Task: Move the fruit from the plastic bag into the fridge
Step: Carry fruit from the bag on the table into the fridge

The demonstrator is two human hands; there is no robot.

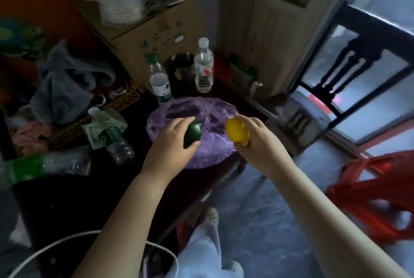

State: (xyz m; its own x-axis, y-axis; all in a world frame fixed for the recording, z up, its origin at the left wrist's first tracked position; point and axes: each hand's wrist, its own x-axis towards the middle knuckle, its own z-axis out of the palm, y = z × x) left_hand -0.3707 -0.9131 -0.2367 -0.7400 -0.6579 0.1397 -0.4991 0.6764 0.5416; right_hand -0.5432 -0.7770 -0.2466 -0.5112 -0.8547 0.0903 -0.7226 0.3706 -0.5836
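Observation:
A purple plastic bag point(201, 156) lies flattened at the near right corner of a dark table point(94, 190). My left hand point(172, 143) grips a dark green fruit point(192, 134) just above the bag. My right hand point(255, 141) holds a yellow lemon point(236, 130) over the bag's right edge. Both fruits are clear of the bag. No fridge is in view.
Two upright water bottles point(203, 65) and a metal cup point(182, 65) stand behind the bag, in front of a cardboard box point(143, 31). A lying bottle point(114, 141), grey cloth point(65, 82) and packaging crowd the table's left. A black chair point(358, 60) and red bag point(376, 194) sit right.

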